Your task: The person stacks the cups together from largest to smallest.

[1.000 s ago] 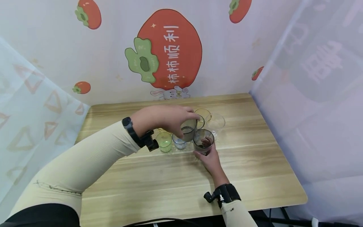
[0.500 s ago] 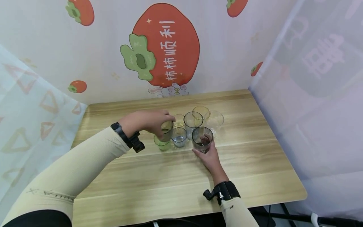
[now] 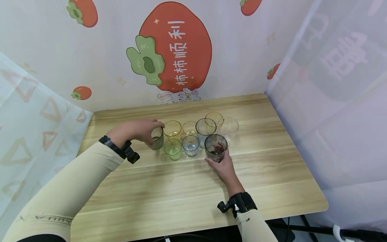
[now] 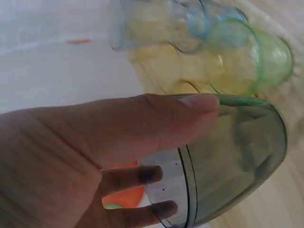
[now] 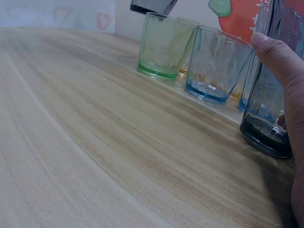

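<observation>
My left hand (image 3: 136, 130) holds a short smoky-grey glass (image 3: 157, 144) by its rim, thumb on the near side and fingers beyond. The right wrist view shows that grey glass (image 5: 154, 6) raised off the table, left of the green glass (image 5: 164, 47). My right hand (image 3: 224, 169) grips a taller dark grey glass (image 3: 214, 155) at the right front of the group; its thick base (image 5: 264, 138) looks to be on the table. Beside it is a short blue glass (image 3: 190, 150).
Behind stand two amber glasses (image 3: 172, 125) (image 3: 189, 126), a taller bluish glass (image 3: 203, 132), another amber-rimmed glass (image 3: 214, 116) and a clear glass (image 3: 228, 127). The wooden table (image 3: 169, 191) meets a printed curtain (image 3: 115, 67) at the back.
My left hand has carried the short grey glass leftward, from over the group, past the green glass to its left. The right hand has kept its hold on the tall glass in place.
</observation>
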`<state>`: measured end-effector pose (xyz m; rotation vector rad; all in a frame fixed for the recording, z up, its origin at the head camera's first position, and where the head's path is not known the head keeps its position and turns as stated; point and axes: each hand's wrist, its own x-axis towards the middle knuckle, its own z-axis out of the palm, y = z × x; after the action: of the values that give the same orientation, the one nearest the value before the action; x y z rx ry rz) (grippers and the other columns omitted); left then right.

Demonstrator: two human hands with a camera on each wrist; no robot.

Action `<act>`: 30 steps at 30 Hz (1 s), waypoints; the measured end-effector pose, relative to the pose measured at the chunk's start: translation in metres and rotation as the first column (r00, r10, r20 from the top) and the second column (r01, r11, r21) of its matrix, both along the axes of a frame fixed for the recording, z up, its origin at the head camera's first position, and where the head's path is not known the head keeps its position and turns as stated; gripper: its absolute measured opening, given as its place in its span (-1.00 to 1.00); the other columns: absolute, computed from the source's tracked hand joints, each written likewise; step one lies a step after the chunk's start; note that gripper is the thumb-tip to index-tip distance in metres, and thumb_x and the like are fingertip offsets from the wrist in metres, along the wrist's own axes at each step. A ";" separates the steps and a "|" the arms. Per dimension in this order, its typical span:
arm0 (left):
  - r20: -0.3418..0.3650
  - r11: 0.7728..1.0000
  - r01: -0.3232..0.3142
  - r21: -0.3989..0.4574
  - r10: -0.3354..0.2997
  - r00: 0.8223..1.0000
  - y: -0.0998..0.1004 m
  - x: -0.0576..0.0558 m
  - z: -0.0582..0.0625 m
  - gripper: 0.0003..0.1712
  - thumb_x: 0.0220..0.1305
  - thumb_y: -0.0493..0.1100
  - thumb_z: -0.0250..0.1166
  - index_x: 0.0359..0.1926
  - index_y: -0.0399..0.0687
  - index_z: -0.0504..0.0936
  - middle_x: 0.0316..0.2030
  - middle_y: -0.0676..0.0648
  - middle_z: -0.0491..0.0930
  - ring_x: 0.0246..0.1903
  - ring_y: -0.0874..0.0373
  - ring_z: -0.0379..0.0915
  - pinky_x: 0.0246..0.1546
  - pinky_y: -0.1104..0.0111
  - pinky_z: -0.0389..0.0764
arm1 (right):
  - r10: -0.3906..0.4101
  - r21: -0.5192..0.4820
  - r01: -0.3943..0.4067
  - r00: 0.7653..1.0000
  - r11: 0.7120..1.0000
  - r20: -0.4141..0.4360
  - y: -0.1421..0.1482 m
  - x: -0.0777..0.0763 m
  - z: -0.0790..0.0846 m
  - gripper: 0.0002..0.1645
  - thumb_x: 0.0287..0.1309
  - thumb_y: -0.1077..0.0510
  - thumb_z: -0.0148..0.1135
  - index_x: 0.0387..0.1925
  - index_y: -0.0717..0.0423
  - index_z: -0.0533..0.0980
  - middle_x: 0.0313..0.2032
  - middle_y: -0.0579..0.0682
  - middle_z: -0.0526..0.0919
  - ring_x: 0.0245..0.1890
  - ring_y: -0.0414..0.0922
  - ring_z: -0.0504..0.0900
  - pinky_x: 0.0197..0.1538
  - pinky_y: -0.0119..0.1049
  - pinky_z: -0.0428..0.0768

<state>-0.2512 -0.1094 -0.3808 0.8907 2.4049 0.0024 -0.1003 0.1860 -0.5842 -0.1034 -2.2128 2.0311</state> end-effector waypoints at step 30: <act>-0.122 0.996 0.058 0.067 -0.050 0.991 0.081 0.003 -0.019 -0.16 0.27 -0.01 0.45 0.48 -0.07 0.31 0.41 -0.17 0.34 0.33 -0.08 0.36 0.30 0.05 0.44 | 0.019 -0.082 -0.019 1.000 0.996 0.000 0.001 -0.003 -0.008 0.08 0.04 0.28 0.54 0.46 0.27 0.09 0.33 0.32 0.38 0.38 0.18 0.37 0.18 -0.33 0.57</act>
<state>-0.2482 -0.0281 -0.4003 1.0148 2.5042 0.0130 -0.1030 0.1871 -0.5918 -0.0914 -2.1386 2.1331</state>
